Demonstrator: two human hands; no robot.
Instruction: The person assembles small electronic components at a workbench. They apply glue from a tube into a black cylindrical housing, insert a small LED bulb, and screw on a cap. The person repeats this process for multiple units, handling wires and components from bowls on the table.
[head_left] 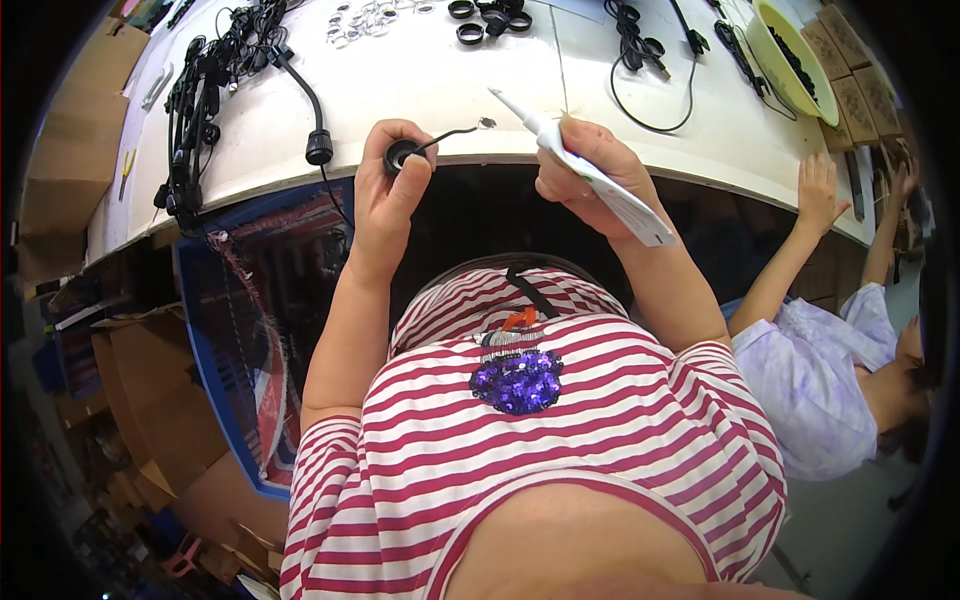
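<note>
Pinches black round part (399,150), likely light, stiff, by its rim in left hand (385,210); clasps white tube (628,208), probably soft, best held mid-body, in right hand (618,158).

Gap between left hand (388,205) and right hand (622,165), thin wire (455,132) jutting in, black rings (470,42) beyond, tangled cables (190,130) blocking left — yellow bowl (768,55), co-worker's hand (820,192) crowding right

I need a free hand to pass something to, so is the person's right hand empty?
No, the right hand grips a white tube with a narrow nozzle.
</note>
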